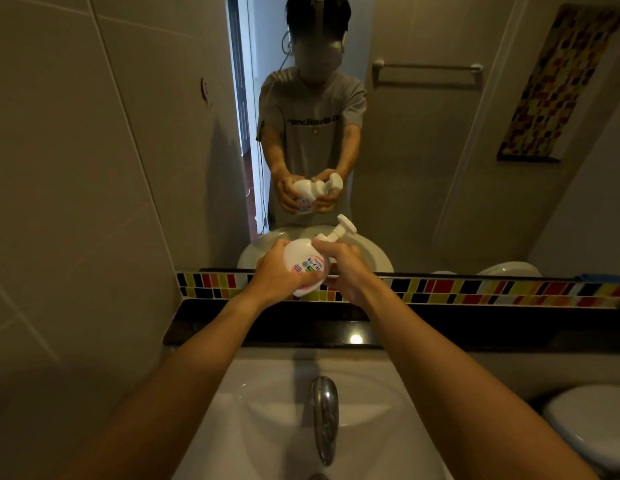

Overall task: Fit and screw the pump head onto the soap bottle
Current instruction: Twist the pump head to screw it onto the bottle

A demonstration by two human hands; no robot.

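Both hands grip: left hand [279,271] fingers clamp soap bottle [303,268]; right hand [345,268] fingers clamp pump head [339,230].

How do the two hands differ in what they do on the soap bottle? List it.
The left hand wraps the soap bottle body; the right hand closes on the collar below the pump head. The left hand's grip covers the bottle's left side; the right hand sits at its upper right. Both hold the tilted bottle above the sink, before the mirror.

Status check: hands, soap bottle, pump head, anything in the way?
Left hand grips soap bottle, tilted. Right hand at pump head collar, pump seated on neck. Held above the sink; nothing obstructing.
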